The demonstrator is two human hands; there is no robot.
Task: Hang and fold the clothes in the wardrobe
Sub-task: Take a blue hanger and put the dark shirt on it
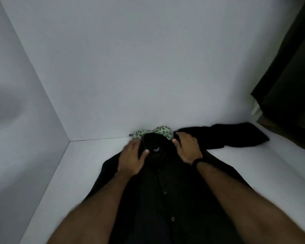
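Observation:
A black button-up shirt [165, 194] lies spread front-up on the white wardrobe shelf [81, 166], collar away from me, with a small label showing inside the collar. One sleeve [236, 136] stretches out to the right along the back wall. My left hand [132, 156] rests flat on the left shoulder beside the collar, thumb at the label. Over the right shoulder lies my right hand [186, 148], its fingers bent on the cloth at the collar's edge. A black band sits on that wrist.
A green leaf-print garment [159, 130] lies bunched behind the collar against the white back wall [148, 67]. The white left side wall [16, 120] closes the shelf. Dark clothes [289, 76] hang at the right edge.

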